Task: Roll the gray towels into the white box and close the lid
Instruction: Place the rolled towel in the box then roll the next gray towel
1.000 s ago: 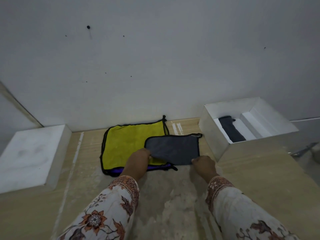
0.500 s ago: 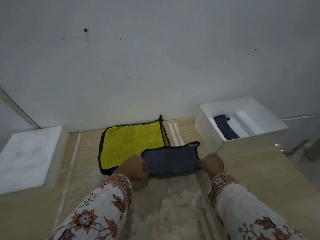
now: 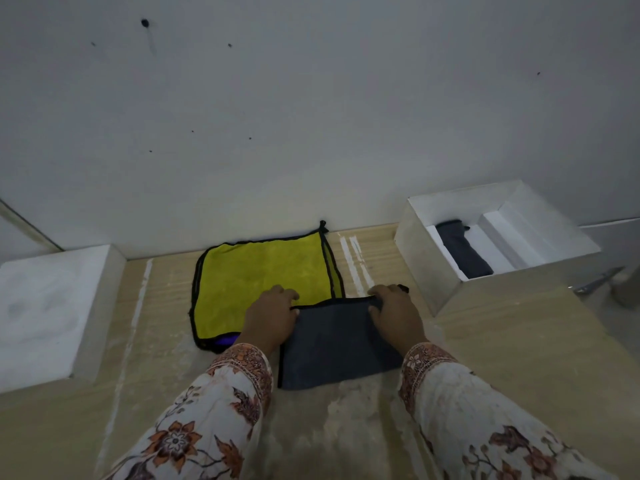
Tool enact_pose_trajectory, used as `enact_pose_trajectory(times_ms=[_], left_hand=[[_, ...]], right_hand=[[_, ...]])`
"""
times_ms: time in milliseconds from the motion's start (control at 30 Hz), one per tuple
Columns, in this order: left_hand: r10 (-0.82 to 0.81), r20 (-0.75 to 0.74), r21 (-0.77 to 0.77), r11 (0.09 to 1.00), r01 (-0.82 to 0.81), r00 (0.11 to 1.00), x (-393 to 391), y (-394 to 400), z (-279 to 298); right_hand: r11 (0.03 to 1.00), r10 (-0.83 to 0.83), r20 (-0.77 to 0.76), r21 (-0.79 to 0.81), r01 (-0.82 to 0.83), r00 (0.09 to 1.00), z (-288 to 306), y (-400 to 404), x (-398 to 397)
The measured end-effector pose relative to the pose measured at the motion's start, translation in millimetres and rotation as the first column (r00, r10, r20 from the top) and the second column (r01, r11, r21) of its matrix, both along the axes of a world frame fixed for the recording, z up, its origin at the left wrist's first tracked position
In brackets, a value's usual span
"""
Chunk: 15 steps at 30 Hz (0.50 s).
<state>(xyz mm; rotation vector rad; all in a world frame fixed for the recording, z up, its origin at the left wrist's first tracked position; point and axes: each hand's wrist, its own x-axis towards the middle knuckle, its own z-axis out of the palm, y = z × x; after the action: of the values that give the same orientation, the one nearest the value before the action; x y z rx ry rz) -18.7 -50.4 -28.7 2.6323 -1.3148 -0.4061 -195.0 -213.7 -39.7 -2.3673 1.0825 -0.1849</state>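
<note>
A gray towel (image 3: 334, 344) with a black hem lies flat on the wooden table between my wrists. My left hand (image 3: 272, 318) pinches its far left corner. My right hand (image 3: 394, 313) grips the far right corner, where the edge is bunched under my fingers. The open white box (image 3: 420, 268) stands at the right against the wall. A rolled gray towel (image 3: 462, 249) lies inside it beside a white insert. The white lid (image 3: 45, 313) rests at the table's left edge.
A yellow towel (image 3: 263, 282) with a black hem lies flat near the wall, partly under my left hand, with a purple edge (image 3: 225, 341) showing at its near side. The white wall runs close behind the table. A metal object (image 3: 597, 280) lies past the box.
The gray towel has come off the yellow one toward me and now lies flat on the bare wood. Both hands shifted from its near corners to its far corners.
</note>
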Motion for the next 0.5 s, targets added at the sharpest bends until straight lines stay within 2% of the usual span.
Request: enact_pose_trajectory(times_ms=[100, 167, 267, 367, 500], left_hand=[[-0.001, 0.032, 0.049, 0.999, 0.0, 0.999, 0, -10, -13], [0.038, 0.052, 0.021, 0.999, -0.039, 0.998, 0, -12, -21], [0.075, 0.051, -0.075, 0.995, -0.071, 0.996, 0, -11, -30], [0.089, 0.01, -0.162, 0.983, -0.086, 0.996, 5, -11, -31], [0.103, -0.025, -0.167, 0.98, -0.105, 0.994, 11, -12, -33]], right_hand=[[0.994, 0.1, -0.042, -0.033, -0.102, 0.994, -15, -2, 15], [0.989, 0.118, -0.092, -0.073, -0.125, 0.989, -23, -3, 21], [0.986, 0.081, -0.108, -0.136, -0.095, 0.991, -32, -7, 25], [0.986, 0.045, -0.055, -0.159, -0.053, 0.997, -31, -11, 30], [0.986, 0.028, -0.031, -0.164, -0.033, 0.999, -29, -15, 36]])
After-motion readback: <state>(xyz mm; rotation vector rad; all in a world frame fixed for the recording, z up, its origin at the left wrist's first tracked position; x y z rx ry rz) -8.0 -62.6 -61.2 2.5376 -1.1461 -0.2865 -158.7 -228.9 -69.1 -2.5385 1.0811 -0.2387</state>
